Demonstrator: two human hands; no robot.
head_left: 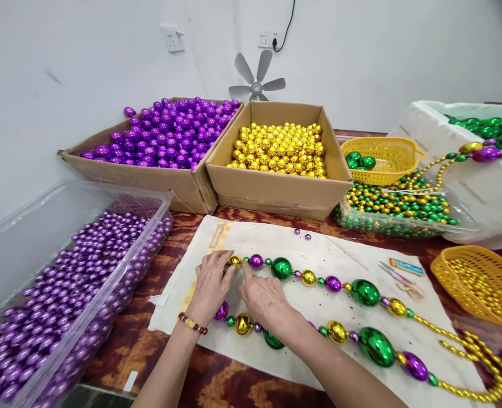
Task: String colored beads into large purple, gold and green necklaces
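A string of shiny beads point(281, 268) in green, gold and purple lies in a long loop on a white cloth point(293, 306). At its left end my left hand point(212, 280) curls over a gold bead point(234, 260), thumb and fingers closed around it. My right hand point(263, 294) rests just to the right, its index finger stretched out against the strand beside that bead and its thumb apart. My right wrist covers part of the lower row, where a large green bead point(273, 339) peeks out. Smaller gold beads point(467, 343) form the loop's right end.
Cardboard boxes of purple balls point(166, 133) and gold balls point(279, 150) stand behind. A clear tub point(149, 215) of purple beads is at left. Yellow baskets point(442, 272), scissors point(393, 273), a needle point(348, 253) and two loose purple beads point(307, 237) are around the cloth.
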